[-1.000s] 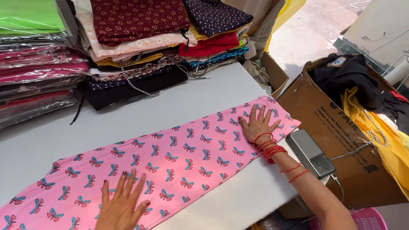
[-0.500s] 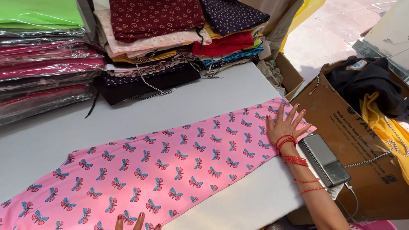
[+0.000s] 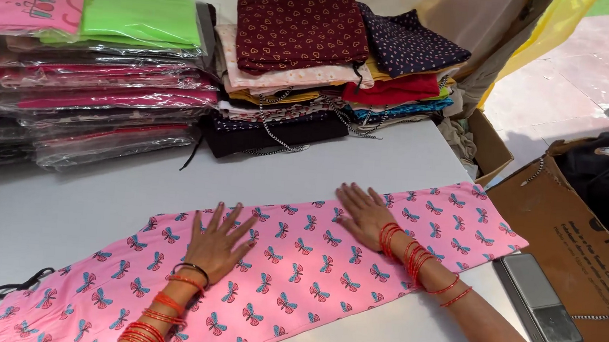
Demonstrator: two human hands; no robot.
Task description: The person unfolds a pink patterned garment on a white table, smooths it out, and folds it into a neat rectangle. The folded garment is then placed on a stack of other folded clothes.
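Both hands are now lying closer together than a moment ago. The left hand (image 3: 218,242) and right hand (image 3: 363,213) are pressing flat, fingers spread, gripping nothing, on the soft pink butterfly-print cloth (image 3: 297,264) stretching across the smooth grey table (image 3: 84,211). Beyond, folded fabric stacks (image 3: 313,56) are sitting.

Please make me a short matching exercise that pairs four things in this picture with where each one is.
Things:
1. left hand
2. right hand
3. maroon heart-print cloth
4. grey flat device

Places:
A. on top of the folded pile at the back
B. flat on the pink butterfly fabric, nearer its black drawstring end
C. at the table's edge beside the cardboard box
D. flat on the pink fabric, nearer the box

Pairs: 1-B, 2-D, 3-A, 4-C
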